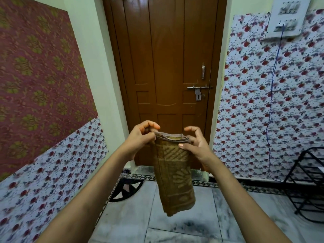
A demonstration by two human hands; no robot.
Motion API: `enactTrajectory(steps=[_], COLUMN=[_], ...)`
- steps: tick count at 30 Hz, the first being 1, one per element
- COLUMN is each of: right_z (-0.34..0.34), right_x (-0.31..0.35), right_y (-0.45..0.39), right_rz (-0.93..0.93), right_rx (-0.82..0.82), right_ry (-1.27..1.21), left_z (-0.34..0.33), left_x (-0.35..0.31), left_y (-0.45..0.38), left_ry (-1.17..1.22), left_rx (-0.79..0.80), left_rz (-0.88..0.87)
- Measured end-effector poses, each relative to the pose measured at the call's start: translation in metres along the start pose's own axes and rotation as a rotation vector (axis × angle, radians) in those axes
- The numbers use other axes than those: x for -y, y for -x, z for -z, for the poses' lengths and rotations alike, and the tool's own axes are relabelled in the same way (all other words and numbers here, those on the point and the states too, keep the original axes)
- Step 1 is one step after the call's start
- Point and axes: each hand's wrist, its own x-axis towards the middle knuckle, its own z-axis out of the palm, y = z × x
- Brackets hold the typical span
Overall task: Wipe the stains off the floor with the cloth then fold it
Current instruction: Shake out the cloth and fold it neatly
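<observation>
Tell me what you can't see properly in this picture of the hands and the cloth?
Head view only:
- Floor stains: dark smudges show, too blurred to judge.
- Cloth: inner layers hidden by its own folds.
- Left hand fingertips: tucked behind the cloth edge.
- Black rack: cut off by the right edge.
- Switchboard: blurred.

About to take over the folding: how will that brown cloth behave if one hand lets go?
Probably floppy: the cloth hangs limp below the left hand and right hand, which pinch its top edge. Likely light, since fingertip grips carry it. The stacked layers at the top may slip apart if one hand releases.
</observation>
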Motion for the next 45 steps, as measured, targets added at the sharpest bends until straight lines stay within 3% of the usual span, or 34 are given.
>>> enactTrajectory(steps=[3,9,14,21,26,32,34,37,39,45], right_z=[0.002,0.008,0.025,-0.016,-0.027,-0.039,-0.039,-0.028,-0.017,-0.015], right_x=[0.009,0.017,0.029,0.025,0.016,0.036,0.041,0.05,0.051,0.017], right_y=[0.003,0.005,0.005,-0.004,-0.003,-0.011,-0.011,-0.007,-0.001,0.021], right_rz=[0.163,0.283,0.174,-0.027,0.132,0.27,0.284,0.219,0.164,-0.053], right_rx=[0.125,0.112,-0.025,0.2,0.108,0.095,0.071,0.02,0.042,0.092], right_ry=[0.374,0.852,0.489,0.425,0.322,0.388,0.393,0.256,0.203,0.087], left_z=[0.004,0.013,0.028,0.02,0.029,0.016,0.003,-0.007,-0.012,-0.029], left_x=[-0.004,-0.017,-0.022,-0.035,-0.035,-0.053,-0.05,-0.054,-0.068,-0.112], left_y=[0.004,0.006,0.009,0.009,0.013,0.015,0.011,0.007,0.003,-0.02], left_ry=[-0.04,-0.138,-0.135,-0.242,-0.298,-0.623,-0.784,-0.68,-0.629,-0.819], left_rx=[0.008,0.084,-0.046,0.052,0.072,0.379,0.336,0.275,0.31,0.447], left_rz=[-0.038,-0.085,-0.03,-0.056,0.011,0.222,0.131,0.001,-0.055,-0.082])
